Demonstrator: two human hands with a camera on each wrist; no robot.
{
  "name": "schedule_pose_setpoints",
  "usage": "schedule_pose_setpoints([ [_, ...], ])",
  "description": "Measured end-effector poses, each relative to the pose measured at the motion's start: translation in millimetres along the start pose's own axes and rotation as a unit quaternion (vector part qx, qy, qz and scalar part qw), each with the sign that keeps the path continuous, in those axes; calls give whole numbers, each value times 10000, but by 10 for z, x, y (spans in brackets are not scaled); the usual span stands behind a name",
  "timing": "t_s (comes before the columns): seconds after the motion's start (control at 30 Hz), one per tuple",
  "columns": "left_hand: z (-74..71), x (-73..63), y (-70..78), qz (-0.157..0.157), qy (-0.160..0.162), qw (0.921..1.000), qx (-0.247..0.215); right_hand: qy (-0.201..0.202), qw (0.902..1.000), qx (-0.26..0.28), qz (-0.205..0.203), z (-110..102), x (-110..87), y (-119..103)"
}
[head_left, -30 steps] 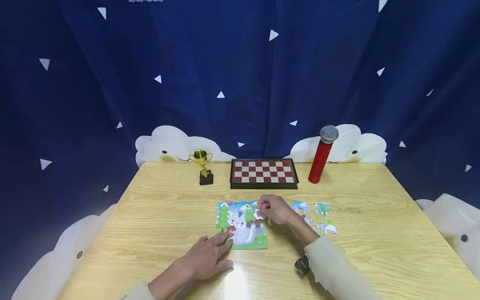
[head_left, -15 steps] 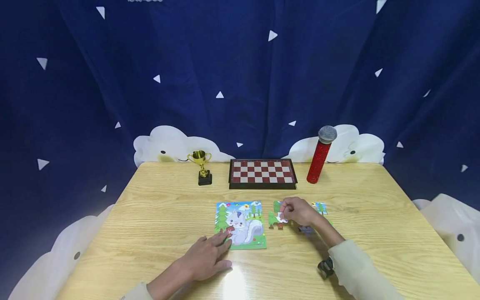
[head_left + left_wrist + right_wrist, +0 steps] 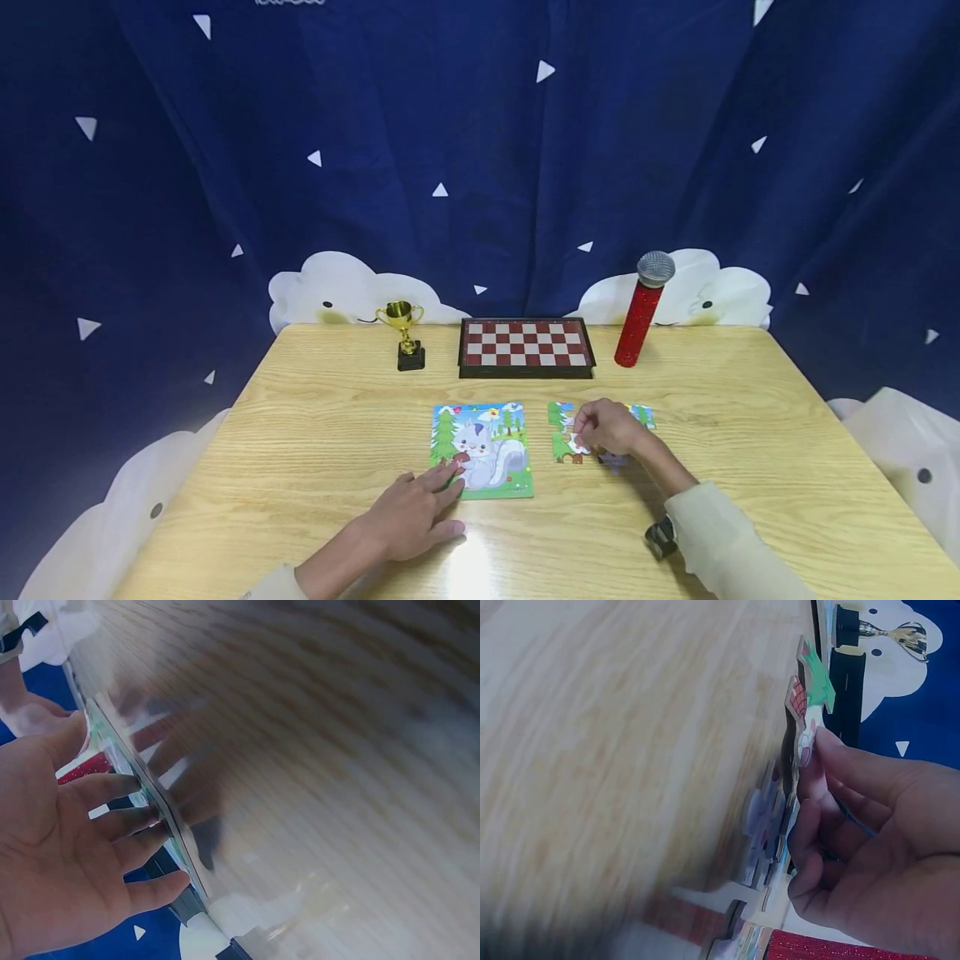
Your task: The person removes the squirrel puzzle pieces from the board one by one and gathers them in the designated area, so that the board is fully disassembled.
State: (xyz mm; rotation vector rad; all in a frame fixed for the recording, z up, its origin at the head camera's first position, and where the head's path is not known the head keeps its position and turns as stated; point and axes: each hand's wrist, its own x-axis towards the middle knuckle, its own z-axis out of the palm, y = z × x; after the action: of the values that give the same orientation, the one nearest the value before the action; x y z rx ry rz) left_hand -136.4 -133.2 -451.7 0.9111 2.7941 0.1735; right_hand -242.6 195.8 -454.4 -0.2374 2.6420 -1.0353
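My right hand pinches a jigsaw puzzle piece between thumb and fingers, close over the other puzzle pieces. In the right wrist view this puzzle piece shows green, white and reddish brown, its edge tilted up from the table. My left hand lies with fingers spread, fingertips on the lower left of a square squirrel picture. From the left wrist, that hand shows its fingers along the picture's edge. Several puzzle pieces lie right of the picture, partly hidden behind my right hand.
Along the back of the wooden table stand a small gold trophy, a red-and-white checkered board and a red microphone. A dark blue curtain with white triangles hangs behind.
My right hand has carried the puzzle piece from over the picture's upper right to the loose pieces, then slightly further right. My left hand stays on the picture.
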Motion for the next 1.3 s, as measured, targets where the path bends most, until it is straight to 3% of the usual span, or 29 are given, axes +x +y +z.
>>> schedule_pose_setpoints([
  [0.3,-5,-1,8,-72,-59,9999,-44,182,9983,-545,-23,58,29,-9],
  [0.47,-18,-13,4,-68,-56,9999,-135,278,9983,-510,-99,66,26,-42],
  [0.67,-45,-11,8,-31,-101,9998,-165,121,9987,-258,-424,122,5,-148],
  [0.93,-59,1,25,18,-106,9999,-43,-156,9964,-163,-819,293,-31,-360],
  [1.3,-56,50,75,139,-145,9996,-173,-217,9932,-236,-1122,560,18,-603],
])
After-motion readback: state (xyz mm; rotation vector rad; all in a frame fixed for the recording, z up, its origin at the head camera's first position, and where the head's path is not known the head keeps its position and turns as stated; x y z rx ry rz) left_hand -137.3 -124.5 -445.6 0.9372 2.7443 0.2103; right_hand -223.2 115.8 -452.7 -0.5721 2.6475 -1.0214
